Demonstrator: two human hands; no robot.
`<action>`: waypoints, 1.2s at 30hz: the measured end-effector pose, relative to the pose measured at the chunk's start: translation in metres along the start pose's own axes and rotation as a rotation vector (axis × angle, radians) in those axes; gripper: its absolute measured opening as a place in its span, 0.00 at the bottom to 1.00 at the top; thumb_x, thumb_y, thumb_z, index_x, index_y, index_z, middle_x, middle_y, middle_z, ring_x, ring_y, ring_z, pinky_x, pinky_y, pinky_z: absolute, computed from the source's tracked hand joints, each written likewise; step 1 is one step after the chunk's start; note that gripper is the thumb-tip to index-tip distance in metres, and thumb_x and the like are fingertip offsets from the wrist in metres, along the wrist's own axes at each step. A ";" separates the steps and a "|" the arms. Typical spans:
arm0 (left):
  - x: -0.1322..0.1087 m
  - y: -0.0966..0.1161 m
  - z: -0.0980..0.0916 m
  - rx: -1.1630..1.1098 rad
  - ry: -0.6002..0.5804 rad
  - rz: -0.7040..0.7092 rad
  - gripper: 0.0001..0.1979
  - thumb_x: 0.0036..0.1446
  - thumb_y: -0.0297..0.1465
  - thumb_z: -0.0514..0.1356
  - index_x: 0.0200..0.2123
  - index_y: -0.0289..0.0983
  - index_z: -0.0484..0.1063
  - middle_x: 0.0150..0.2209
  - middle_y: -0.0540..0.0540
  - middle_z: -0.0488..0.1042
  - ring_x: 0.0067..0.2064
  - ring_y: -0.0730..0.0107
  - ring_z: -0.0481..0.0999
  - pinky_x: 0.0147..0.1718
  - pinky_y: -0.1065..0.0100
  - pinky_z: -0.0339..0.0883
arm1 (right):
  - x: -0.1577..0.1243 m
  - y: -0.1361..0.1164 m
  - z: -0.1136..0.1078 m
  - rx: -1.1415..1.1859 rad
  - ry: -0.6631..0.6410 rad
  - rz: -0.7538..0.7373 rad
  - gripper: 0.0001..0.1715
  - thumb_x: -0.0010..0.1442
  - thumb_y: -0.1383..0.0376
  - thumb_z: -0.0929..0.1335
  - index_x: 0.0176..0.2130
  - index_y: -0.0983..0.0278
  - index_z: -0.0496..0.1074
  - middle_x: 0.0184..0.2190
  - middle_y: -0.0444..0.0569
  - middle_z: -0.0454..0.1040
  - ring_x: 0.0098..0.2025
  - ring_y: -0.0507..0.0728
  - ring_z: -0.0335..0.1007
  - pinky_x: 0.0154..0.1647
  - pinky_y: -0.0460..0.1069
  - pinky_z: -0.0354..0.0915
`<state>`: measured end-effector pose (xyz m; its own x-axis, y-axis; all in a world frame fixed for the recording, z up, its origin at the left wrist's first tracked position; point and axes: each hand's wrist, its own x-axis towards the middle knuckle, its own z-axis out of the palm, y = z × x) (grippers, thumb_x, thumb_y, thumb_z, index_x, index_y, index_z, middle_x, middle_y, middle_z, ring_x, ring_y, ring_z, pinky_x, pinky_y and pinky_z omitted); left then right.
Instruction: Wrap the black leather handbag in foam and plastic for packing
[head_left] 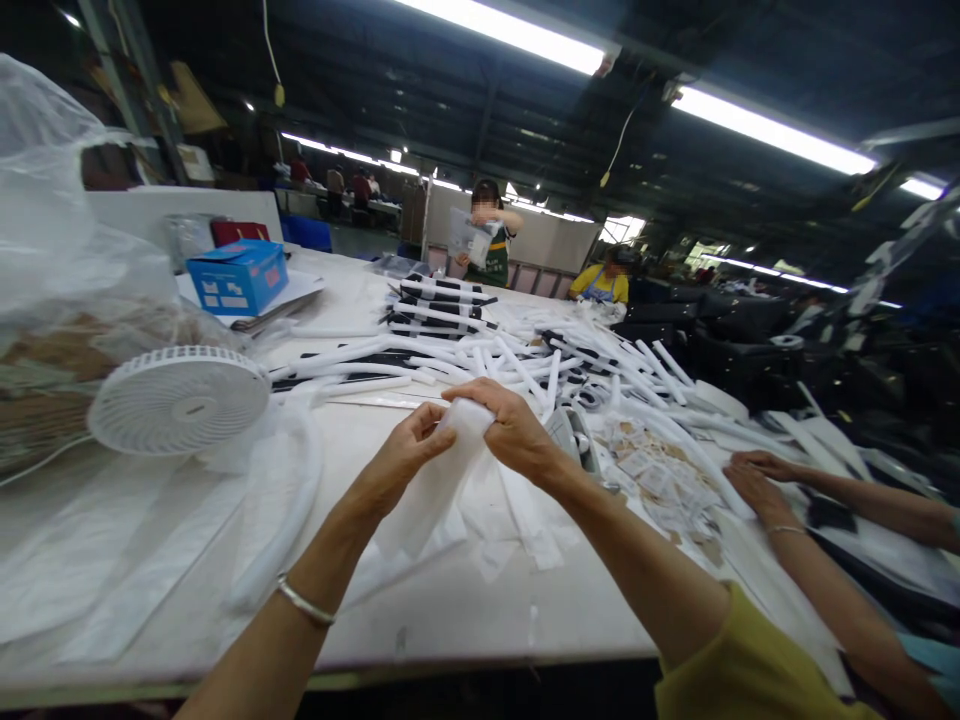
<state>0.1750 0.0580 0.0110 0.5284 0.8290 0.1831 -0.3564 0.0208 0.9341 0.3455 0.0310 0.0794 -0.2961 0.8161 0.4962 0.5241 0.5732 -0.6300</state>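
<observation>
A whitish, translucent sheet, perhaps foam or plastic wrap point(442, 475), hangs between my two hands above the table's front half. My left hand point(420, 440) pinches its left edge between thumb and fingers. With fingers curled over the top right corner, my right hand point(514, 425) grips the same sheet. Beneath it, white strips point(529, 515) and flat pieces lie on the white table point(480, 630). Just beyond my right hand sits a grey tape dispenser or similar device point(574, 440), partly hidden by my forearm.
A white fan point(184, 400) and a large clear bag point(45, 270) stand at left, near a blue box point(238, 277). White tubes point(375, 358) and small packets point(660, 470) cover the middle and right. A co-worker's hands point(761, 485) rest at right; another person point(487, 245) stands opposite.
</observation>
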 end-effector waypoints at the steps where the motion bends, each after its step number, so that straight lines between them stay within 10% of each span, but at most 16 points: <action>1: 0.000 -0.001 -0.001 -0.008 0.025 0.002 0.16 0.53 0.41 0.67 0.40 0.39 0.72 0.37 0.50 0.75 0.37 0.69 0.72 0.39 0.71 0.64 | 0.000 0.002 0.000 -0.018 0.000 -0.009 0.31 0.47 0.79 0.60 0.47 0.62 0.76 0.45 0.49 0.77 0.50 0.57 0.71 0.54 0.53 0.63; 11: 0.004 -0.001 0.003 -0.019 -0.063 -0.100 0.20 0.51 0.40 0.69 0.45 0.35 0.78 0.43 0.42 0.78 0.48 0.55 0.74 0.50 0.62 0.63 | -0.003 -0.005 0.003 0.481 -0.083 0.295 0.25 0.52 0.72 0.63 0.49 0.59 0.75 0.47 0.48 0.78 0.53 0.61 0.72 0.54 0.56 0.68; 16: 0.004 0.003 -0.001 -0.079 -0.072 -0.234 0.20 0.48 0.39 0.71 0.40 0.31 0.79 0.36 0.42 0.79 0.37 0.60 0.76 0.40 0.65 0.67 | 0.000 0.003 0.007 0.747 -0.097 0.405 0.26 0.52 0.69 0.65 0.51 0.61 0.74 0.51 0.51 0.76 0.52 0.62 0.73 0.50 0.55 0.71; 24: 0.001 -0.017 0.005 -0.331 -0.077 -0.284 0.22 0.48 0.39 0.71 0.42 0.31 0.76 0.35 0.39 0.79 0.35 0.63 0.76 0.37 0.67 0.69 | 0.009 0.018 0.021 0.796 0.086 0.556 0.23 0.56 0.61 0.65 0.51 0.60 0.73 0.49 0.50 0.78 0.22 0.51 0.69 0.13 0.44 0.57; 30: 0.000 -0.031 0.006 -0.351 -0.034 -0.337 0.18 0.50 0.42 0.69 0.34 0.32 0.75 0.30 0.42 0.77 0.31 0.66 0.77 0.33 0.68 0.71 | 0.012 0.025 0.016 0.905 0.236 0.681 0.21 0.48 0.65 0.69 0.45 0.64 0.74 0.39 0.53 0.81 0.48 0.62 0.75 0.44 0.52 0.71; 36: -0.006 -0.043 0.006 -0.314 -0.005 -0.395 0.21 0.47 0.45 0.70 0.32 0.32 0.75 0.28 0.44 0.77 0.26 0.71 0.74 0.26 0.72 0.69 | 0.003 0.040 0.011 0.791 0.236 0.640 0.21 0.50 0.63 0.69 0.46 0.62 0.75 0.40 0.51 0.82 0.50 0.64 0.74 0.54 0.58 0.66</action>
<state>0.1922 0.0484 -0.0288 0.6729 0.7213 -0.1638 -0.3427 0.5003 0.7952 0.3567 0.0567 0.0491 0.0603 0.9980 -0.0174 -0.1697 -0.0070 -0.9855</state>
